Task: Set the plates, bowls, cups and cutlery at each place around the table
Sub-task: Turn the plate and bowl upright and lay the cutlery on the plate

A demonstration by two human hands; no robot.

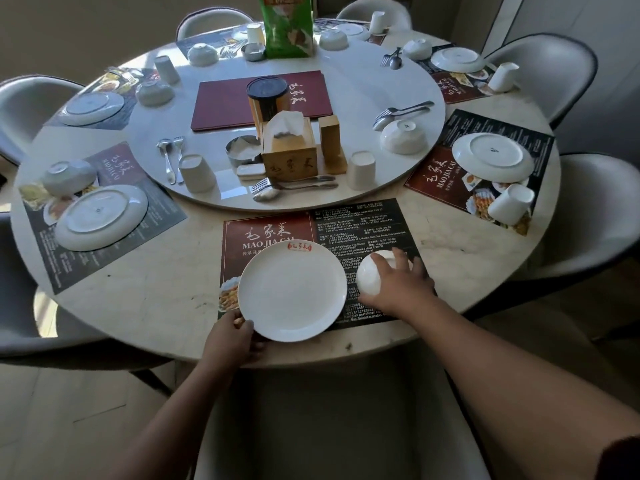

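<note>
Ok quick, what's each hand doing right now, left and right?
Left hand: holding the near rim of the white plate.
Right hand: fingers curled over the white bowl, gripping it.

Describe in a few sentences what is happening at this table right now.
A person is setting the nearest place at a round table. The left hand pinches the rim of a white plate lying face up on the placemat. The right hand grips a white bowl just right of it. A fork and spoon and a cup sit nearby on the turntable.
</note>
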